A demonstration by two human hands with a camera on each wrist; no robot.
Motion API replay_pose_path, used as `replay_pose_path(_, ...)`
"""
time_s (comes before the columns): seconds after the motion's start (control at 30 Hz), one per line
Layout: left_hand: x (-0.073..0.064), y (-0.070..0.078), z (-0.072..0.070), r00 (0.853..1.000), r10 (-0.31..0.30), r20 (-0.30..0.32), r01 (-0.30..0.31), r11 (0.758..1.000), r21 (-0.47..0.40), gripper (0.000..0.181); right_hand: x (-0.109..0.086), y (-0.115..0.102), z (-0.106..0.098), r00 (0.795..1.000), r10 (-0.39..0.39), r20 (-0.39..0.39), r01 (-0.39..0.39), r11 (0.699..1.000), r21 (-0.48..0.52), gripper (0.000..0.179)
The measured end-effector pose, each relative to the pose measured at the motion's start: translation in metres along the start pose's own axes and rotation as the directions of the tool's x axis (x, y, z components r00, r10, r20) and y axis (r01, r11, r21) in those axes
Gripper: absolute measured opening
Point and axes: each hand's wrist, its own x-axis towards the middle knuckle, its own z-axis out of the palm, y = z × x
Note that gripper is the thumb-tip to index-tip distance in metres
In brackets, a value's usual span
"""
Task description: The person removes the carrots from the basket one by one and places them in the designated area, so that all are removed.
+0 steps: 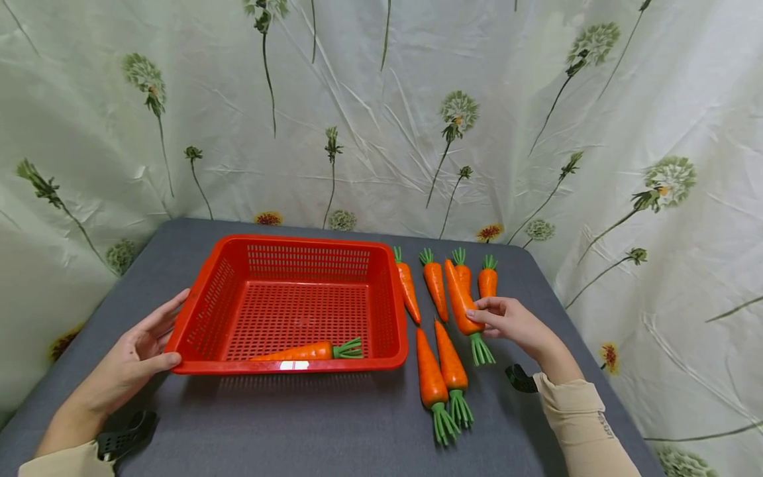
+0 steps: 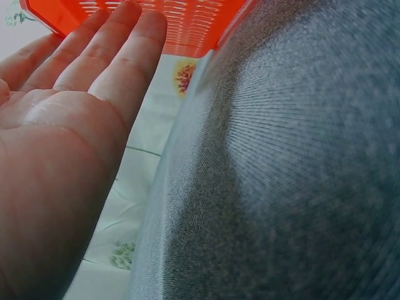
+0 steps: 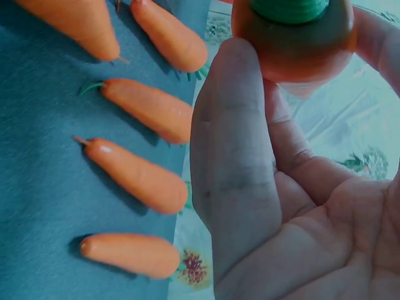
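My right hand (image 1: 507, 322) pinches an orange carrot (image 1: 459, 298) near its green top, with the thumb and fingers on either side. The carrot is tilted, its tip pointing away from me, above the table. In the right wrist view the thick end of this carrot (image 3: 300, 59) shows between the fingers. My left hand (image 1: 134, 351) is at the left side of a red plastic basket (image 1: 405, 331), thumb touching the front corner and straight fingers touching the outer wall. Inside the basket, along the front wall, lies one carrot (image 1: 304, 352).
Several carrots lie right of the basket on the grey table (image 1: 286, 424): a back row including one carrot (image 1: 434, 285), and two nearer ones, a left carrot (image 1: 429, 371) and a right carrot (image 1: 451, 361). A flower-printed curtain (image 1: 381, 132) hangs behind the table.
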Motion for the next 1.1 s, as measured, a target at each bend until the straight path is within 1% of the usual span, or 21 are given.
replay_pose_path(0.2,0.0,0.001,0.0,1.0,0.016,0.01,-0.016,1.0,-0.017,0.088,-0.013,0.007,0.0,0.999,0.015,-0.044,-0.014,1.0,0.023,0.051)
replay_pose_path(0.47,0.0,0.002,0.0,1.0,0.016,0.013,-0.015,1.0,-0.017,0.087,-0.028,0.023,0.007,0.998,0.035,-0.057,-0.032,0.999,0.043,0.049)
replay_pose_path(0.73,-0.001,-0.001,0.0,1.0,0.025,0.019,-0.025,0.999,-0.026,0.087,-0.038,0.036,0.015,0.992,0.109,-0.07,-0.102,0.99,0.093,0.051)
replay_pose_path(0.97,-0.001,-0.001,0.0,1.0,0.016,0.006,-0.016,1.0,-0.006,0.087,-0.044,0.052,0.022,0.985,0.159,-0.066,-0.152,0.984,0.094,0.054)
replay_pose_path(1.1,-0.001,0.0,0.001,1.0,0.022,0.008,-0.022,1.0,-0.007,0.087,-0.046,0.061,0.026,0.981,0.187,-0.06,-0.181,0.979,0.093,0.056)
